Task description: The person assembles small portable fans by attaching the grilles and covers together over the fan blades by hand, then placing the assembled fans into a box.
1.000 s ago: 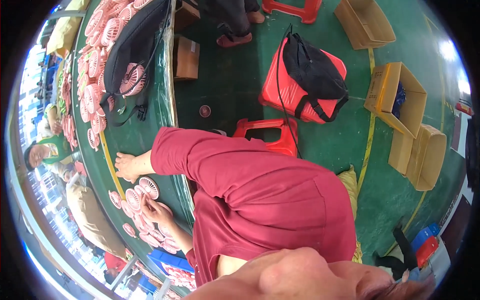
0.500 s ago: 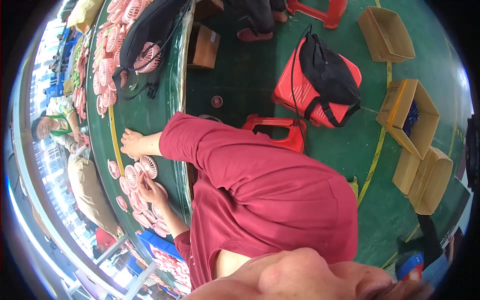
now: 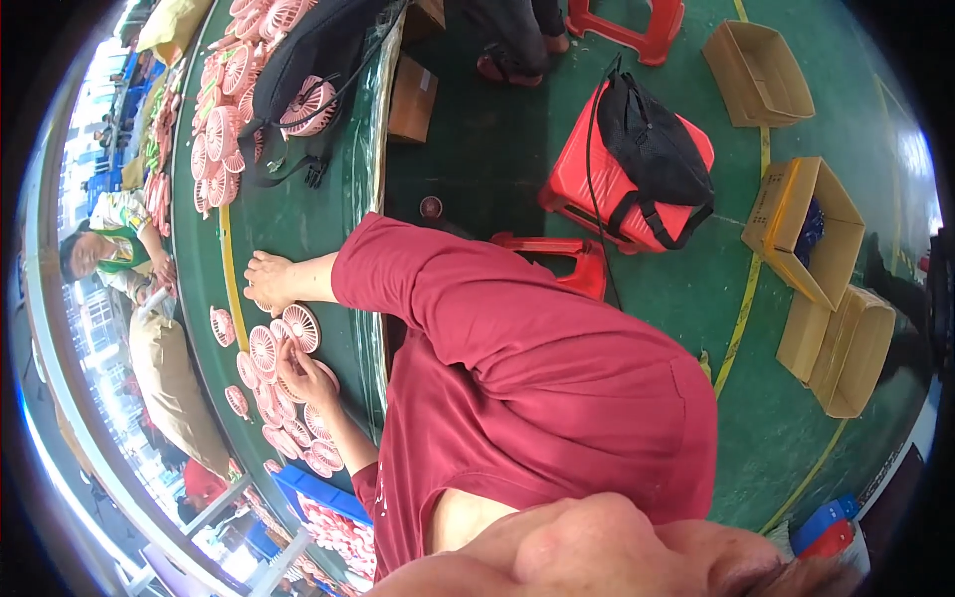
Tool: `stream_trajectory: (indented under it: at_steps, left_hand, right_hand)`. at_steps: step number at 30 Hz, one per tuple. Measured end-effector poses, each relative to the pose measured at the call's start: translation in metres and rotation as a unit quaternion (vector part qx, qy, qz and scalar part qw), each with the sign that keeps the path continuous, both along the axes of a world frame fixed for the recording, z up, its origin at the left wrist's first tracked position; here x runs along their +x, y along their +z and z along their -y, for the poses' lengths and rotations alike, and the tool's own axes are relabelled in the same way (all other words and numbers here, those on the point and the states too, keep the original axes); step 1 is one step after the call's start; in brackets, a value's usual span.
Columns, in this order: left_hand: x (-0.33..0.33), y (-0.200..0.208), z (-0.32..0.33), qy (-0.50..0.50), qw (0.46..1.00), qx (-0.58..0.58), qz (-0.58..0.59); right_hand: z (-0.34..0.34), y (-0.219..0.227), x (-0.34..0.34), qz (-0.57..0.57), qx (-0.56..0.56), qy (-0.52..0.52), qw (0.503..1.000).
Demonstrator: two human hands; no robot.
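Two bare hands over a green table (image 3: 298, 224). Pink round grilles (image 3: 264, 350): clustered around the left hand, nearest ones beside the right. Left hand (image 3: 308, 378): fingers bent among them, grasp cannot be told. Right hand (image 3: 277, 281): fingers extended, hold unclear.

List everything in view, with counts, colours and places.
Long table: one, green, left.
Round slatted plastic grilles: many, pink, on table.
Plastic stools: at least three, red, centre and top.
Fabric bags: two, black, on table and stool.
Cardboard boxes: several, brown, mostly right.
Plastic crate: one, blue, lower left.
Bulging sacks: at least two, beige, far left.
Floor: one, green, yellow-lined, right.
Other people: several, mixed clothing, left and top.
Loose shirt: one, dark red, centre.
Left hand: one, bare, among grilles.
Right hand: one, bare, over table.
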State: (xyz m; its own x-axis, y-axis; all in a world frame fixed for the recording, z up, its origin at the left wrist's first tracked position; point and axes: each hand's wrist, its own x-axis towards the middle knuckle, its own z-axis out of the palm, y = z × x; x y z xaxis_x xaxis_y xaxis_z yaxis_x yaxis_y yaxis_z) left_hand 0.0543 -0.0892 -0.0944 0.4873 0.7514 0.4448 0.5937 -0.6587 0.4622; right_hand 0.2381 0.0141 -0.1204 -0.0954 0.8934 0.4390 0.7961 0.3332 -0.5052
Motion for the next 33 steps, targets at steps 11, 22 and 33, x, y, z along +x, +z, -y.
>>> stream_trajectory:
  at_steps: [11,22,33]
  left_hand:
    - [0.000,0.002,-0.001,-0.008,0.999,0.038,-0.008]
    - [0.000,0.002,-0.001,-0.006,0.999,0.046,-0.015]
    - [-0.001,0.003,-0.001,0.004,0.998,0.059,-0.025]
  right_hand:
    - [-0.003,-0.004,0.000,0.030,0.034,-0.008,0.999]
    - [-0.002,-0.005,0.000,0.034,0.049,-0.026,0.998]
    - [0.002,-0.003,0.002,0.029,0.034,-0.018,0.999]
